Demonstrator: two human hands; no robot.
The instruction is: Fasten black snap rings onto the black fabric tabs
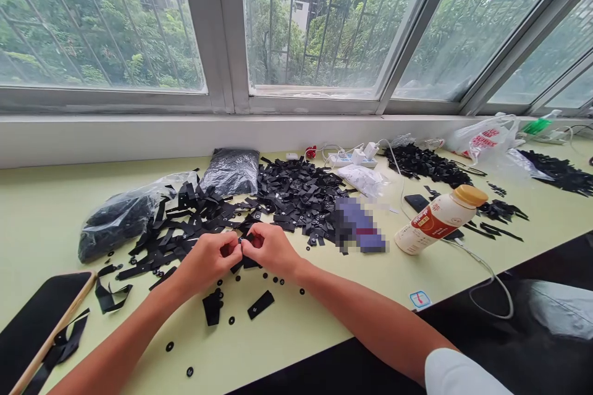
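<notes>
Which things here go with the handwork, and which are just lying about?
Likely part of the work, near the left hand and right hand:
black strips
small black discs

Apparently just lying about:
orange-capped bottle
power strip
red-printed carrier bag

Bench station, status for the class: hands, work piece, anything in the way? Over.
Left hand, right hand: fingers pinched at small dark piece, mostly hidden. Black strips heaped close beyond. Bottle off right, clear of hands. Over.

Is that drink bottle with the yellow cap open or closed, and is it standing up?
Closed and upright: the yellow cap sits on the bottle, whose base rests on the table.
</notes>
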